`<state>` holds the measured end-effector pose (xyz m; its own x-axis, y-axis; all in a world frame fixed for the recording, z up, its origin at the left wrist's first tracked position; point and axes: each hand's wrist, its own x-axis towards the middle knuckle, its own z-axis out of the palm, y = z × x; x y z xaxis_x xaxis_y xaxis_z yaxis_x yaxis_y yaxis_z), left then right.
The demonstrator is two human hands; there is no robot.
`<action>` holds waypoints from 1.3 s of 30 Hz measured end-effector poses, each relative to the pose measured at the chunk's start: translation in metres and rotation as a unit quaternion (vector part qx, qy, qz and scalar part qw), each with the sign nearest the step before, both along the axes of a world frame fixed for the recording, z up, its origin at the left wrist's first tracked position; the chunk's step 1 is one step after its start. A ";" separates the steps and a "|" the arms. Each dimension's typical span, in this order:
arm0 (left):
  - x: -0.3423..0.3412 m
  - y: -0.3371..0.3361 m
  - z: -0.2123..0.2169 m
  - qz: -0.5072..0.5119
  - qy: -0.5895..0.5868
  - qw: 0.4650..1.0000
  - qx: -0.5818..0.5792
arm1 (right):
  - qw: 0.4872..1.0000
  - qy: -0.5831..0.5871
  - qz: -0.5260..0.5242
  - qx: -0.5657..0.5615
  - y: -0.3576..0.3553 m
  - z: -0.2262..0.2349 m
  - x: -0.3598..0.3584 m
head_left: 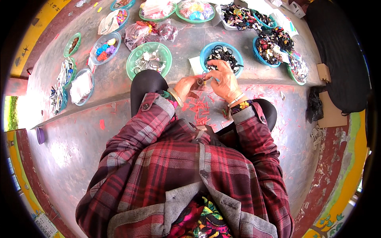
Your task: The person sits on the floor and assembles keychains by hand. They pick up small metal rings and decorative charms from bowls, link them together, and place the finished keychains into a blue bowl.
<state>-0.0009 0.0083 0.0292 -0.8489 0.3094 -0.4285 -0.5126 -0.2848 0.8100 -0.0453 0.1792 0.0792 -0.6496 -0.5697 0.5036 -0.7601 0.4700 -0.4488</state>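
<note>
— One small dark loop (201,82), held how?
— Clamped in the left fingers (192,81), seemingly. As for the right fingers (214,74): close beside it, too small to tell whether gripping or only touching.
— How best to work it?
— Probably steady the left pinch, then guide gently with the right. Mind the red scraps (199,112) below the fingers: easy to lose a loop there. Avoid brushing the blue bowl (203,56) of black bands (218,54) just beyond.

Grey floor (67,174), bright glare (60,147) left; raised grey ledge (187,45); yellow-maroon wall (360,135) right.
</note>
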 end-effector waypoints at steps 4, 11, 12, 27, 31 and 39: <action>0.000 -0.001 -0.001 0.021 -0.016 0.999 0.028 | 0.995 -0.082 -0.037 0.052 0.000 0.004 0.010; 0.003 -0.002 0.004 0.036 0.009 0.999 0.038 | 0.988 -0.109 -0.036 0.106 -0.002 -0.003 0.013; 0.003 -0.001 0.002 0.033 0.014 0.998 0.042 | 0.986 -0.110 -0.035 0.123 -0.001 -0.006 0.012; 0.003 -0.001 -0.012 0.020 0.019 0.999 0.035 | 0.959 -0.178 0.034 0.217 -0.006 -0.023 0.013; 0.004 -0.003 -0.013 0.019 0.034 0.999 0.020 | 0.964 -0.190 -0.004 0.189 -0.005 -0.016 0.012; 0.002 0.000 -0.014 0.021 0.006 1.000 -0.001 | 0.949 -0.112 -0.025 0.292 -0.006 -0.008 0.014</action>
